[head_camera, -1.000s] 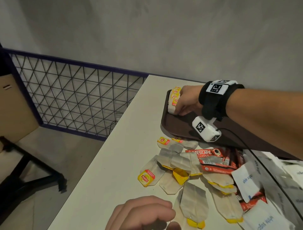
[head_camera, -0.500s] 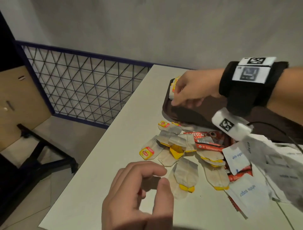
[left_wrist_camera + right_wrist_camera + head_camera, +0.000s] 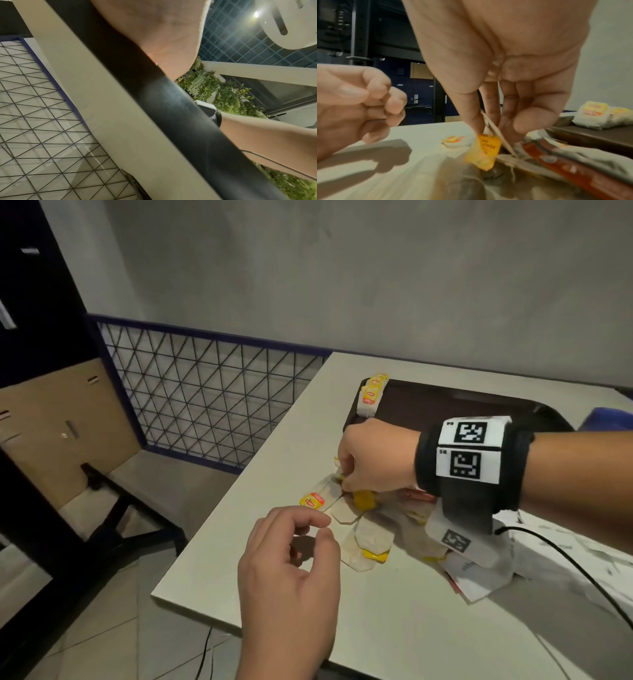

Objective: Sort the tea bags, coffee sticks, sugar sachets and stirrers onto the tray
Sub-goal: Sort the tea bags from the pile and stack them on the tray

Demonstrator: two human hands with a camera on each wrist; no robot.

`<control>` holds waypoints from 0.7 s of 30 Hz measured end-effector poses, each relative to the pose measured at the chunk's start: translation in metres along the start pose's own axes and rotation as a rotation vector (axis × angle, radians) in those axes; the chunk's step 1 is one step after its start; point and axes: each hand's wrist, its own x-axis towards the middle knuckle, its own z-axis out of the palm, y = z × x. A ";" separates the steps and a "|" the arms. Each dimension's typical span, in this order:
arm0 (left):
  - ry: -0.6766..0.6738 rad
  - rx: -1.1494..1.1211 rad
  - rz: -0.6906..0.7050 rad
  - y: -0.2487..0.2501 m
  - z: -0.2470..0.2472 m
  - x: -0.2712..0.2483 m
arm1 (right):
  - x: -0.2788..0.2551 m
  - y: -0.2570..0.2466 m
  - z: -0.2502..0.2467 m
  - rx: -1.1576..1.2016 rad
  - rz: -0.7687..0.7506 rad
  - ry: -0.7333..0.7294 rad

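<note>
A dark brown tray (image 3: 462, 405) lies at the back of the white table (image 3: 260, 549). A stack of tea bags (image 3: 371, 395) (image 3: 590, 117) stands in the tray's far left corner. In front of the tray lies a mixed pile of loose tea bags (image 3: 371, 539), red coffee sticks (image 3: 573, 169) and white sugar sachets (image 3: 479, 570). My right hand (image 3: 342, 477) (image 3: 489, 129) reaches down into the pile and pinches a tea bag with a yellow tag (image 3: 482, 151) between thumb and fingers. My left hand (image 3: 320, 527) (image 3: 390, 102) hovers just left of the pile, fingers loosely curled, holding nothing.
One tea bag with a yellow-red tag (image 3: 313, 500) lies apart at the pile's left edge. The table's left edge drops to a tiled floor, with a wire mesh panel (image 3: 205, 405) beyond. A black cable (image 3: 565, 559) runs from my right wrist across the sachets.
My right hand has left the tea bag stack on the tray, come back to the pile and pinched a tea bag. My left hand has moved forward toward the pile.
</note>
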 end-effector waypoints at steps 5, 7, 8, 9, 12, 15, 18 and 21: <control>-0.007 0.023 -0.003 0.000 0.000 0.000 | 0.005 0.021 -0.008 0.193 0.060 0.055; -0.020 0.046 -0.005 -0.003 0.001 0.000 | 0.001 0.029 -0.015 0.278 0.094 0.055; -0.024 0.058 -0.008 -0.003 0.000 0.000 | -0.002 0.033 -0.020 0.304 0.097 0.064; -0.028 0.065 -0.007 -0.002 0.000 0.001 | -0.006 0.037 -0.024 0.337 0.096 0.084; -0.044 0.071 -0.019 -0.002 0.000 0.001 | -0.021 0.047 -0.036 0.460 0.093 0.149; -0.050 0.075 -0.037 -0.003 0.001 0.000 | -0.042 0.053 -0.047 0.544 0.082 0.164; -0.056 0.065 -0.038 0.000 0.001 0.001 | -0.071 0.057 -0.058 0.625 0.041 0.104; -0.108 -0.032 -0.042 0.010 0.001 -0.002 | -0.105 0.061 -0.062 0.756 -0.038 -0.073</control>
